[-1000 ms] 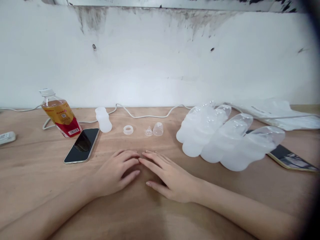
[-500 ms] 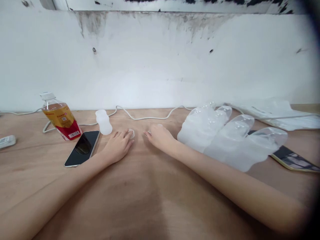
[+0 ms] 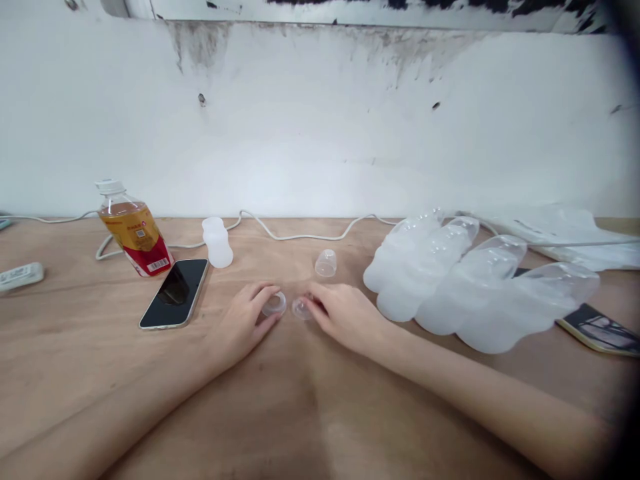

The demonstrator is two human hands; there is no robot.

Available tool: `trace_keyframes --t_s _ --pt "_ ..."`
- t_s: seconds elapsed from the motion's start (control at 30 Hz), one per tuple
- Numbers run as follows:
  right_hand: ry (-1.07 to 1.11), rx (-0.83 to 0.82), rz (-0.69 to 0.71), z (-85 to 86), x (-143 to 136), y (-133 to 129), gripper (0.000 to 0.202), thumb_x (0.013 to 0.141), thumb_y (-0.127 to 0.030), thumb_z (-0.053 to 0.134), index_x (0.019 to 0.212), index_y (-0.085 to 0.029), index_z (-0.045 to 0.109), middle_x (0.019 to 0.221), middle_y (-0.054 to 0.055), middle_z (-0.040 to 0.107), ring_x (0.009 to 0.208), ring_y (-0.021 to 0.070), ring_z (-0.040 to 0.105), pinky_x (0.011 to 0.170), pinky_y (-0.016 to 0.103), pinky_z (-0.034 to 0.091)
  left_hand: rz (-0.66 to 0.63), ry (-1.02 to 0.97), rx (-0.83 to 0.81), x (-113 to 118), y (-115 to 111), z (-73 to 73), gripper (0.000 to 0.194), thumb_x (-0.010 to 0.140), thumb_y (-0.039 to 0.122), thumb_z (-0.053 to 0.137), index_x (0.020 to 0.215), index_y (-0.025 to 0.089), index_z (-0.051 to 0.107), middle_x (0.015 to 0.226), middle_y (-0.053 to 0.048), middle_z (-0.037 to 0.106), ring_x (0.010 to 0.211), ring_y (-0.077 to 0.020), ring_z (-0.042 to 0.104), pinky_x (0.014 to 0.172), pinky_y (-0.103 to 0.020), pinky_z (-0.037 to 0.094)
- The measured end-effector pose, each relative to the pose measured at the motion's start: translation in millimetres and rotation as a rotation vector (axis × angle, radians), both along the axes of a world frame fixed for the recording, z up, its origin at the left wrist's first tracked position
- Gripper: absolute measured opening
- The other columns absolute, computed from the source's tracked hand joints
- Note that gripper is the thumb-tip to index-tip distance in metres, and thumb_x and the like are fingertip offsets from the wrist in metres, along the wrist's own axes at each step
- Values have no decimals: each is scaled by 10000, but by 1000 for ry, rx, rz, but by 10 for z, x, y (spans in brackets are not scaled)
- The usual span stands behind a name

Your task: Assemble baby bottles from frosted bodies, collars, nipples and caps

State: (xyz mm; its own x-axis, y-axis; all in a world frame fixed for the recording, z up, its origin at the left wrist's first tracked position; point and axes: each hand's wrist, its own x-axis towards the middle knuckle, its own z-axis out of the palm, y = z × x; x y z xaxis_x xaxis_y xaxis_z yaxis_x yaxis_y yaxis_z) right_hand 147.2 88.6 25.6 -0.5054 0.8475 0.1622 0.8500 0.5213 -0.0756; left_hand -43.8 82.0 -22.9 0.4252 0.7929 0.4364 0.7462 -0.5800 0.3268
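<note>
My left hand (image 3: 249,319) curves its thumb and fingers around a small clear plastic ring-like piece (image 3: 275,305) low over the wooden table. Facing it, my right hand (image 3: 345,313) pinches a small clear plastic cap-like piece (image 3: 301,309) between thumb and fingers. The two pieces are close together but apart. Just beyond my right hand stands a clear dome-shaped plastic cap (image 3: 327,263). To the right of my right arm lie several translucent white wavy-edged containers (image 3: 440,293) with clear rounded ends. A similar white wavy piece (image 3: 217,241) stands beyond my left hand.
Left of my left hand lies a black-screened phone (image 3: 175,293), beside a drink bottle (image 3: 136,230) with a red and yellow label. A white cable (image 3: 300,237) runs along the wall. On the right are another phone (image 3: 600,328) and a white plastic bag (image 3: 555,230).
Both hands have come nearer to me, bringing the small clear pieces with them. The dome cap behind my right hand is now uncovered. The view has shifted slightly.
</note>
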Motion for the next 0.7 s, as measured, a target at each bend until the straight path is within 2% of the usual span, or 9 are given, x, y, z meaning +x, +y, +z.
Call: trace_keyframes --t_s 0.13,0.27,0.33,0.4,0.53,0.7 --pt "130 -14 81 -215 73 -167 187 864 -303 367 898 -163 486 800 42 638 689 177 594 558 255 363 38 -63 -43 -10 -4 49 318 775 288 533 1071 190 467 1004 -59 570 944 -217 519 816 -378 433" --pt "146 -16 140 -272 91 -163 219 839 -321 412 970 -157 474 842 52 628 728 183 585 592 266 372 114 -340 -225 -37 -28 139 417 741 341 568 1106 182 447 951 -57 578 785 -184 585 687 -336 499" --pt "143 -19 143 -258 93 -151 206 842 -304 403 965 -157 479 843 52 627 735 181 584 600 268 372 49 -522 -333 -44 -38 173 432 738 318 570 1119 172 427 978 -64 571 810 -177 595 688 -316 514" --pt "141 -19 142 -246 95 -147 198 845 -292 393 961 -158 481 840 50 626 741 178 583 604 269 372 -49 -645 -392 -44 -43 188 422 731 268 576 1110 168 419 1039 -71 548 908 -178 580 770 -318 506" --pt "146 -18 131 -253 96 -147 195 845 -287 385 960 -163 480 829 43 622 727 168 578 599 263 373 -116 -645 -452 -34 -39 162 329 716 192 576 1013 179 435 1129 -64 495 988 -174 557 863 -337 473" --pt "135 -25 122 -264 87 -148 208 844 -291 387 972 -159 483 858 48 616 738 175 577 616 272 401 -100 -640 -552 -27 -19 110 271 698 180 594 884 188 396 1030 -39 576 954 -170 585 870 -367 470"
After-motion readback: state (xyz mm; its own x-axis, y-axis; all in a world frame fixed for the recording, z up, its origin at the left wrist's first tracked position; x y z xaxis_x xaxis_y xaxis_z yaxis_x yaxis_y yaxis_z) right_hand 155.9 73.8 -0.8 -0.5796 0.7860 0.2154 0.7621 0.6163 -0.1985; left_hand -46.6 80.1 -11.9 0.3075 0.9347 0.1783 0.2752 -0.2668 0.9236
